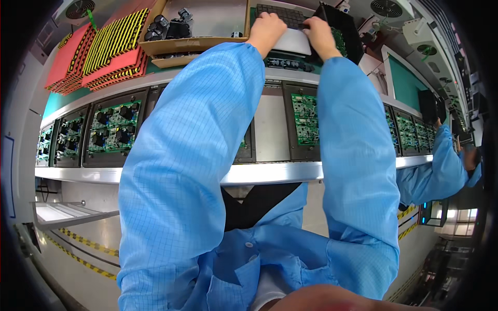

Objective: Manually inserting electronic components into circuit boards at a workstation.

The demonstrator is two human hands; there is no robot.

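Both arms, in blue sleeves, reach to the far side of the bench. My left hand [267,32] is closed on the near left part of a dark gridded tray [289,17], its fingers curled over the edge. At the tray's right side, my right hand [320,36] has its fingers bent onto the edge. A smooth white panel [293,41] lies between the hands, just nearer than the grid. The fingertips are partly hidden.
A cardboard box [199,45] with black parts stands left, beside stacked pink foam sheets [115,66]. A black bin [348,33] with green boards stands right. Framed circuit boards [305,119] line the conveyor in front of me. A co-worker's blue sleeve [447,155] shows at right.
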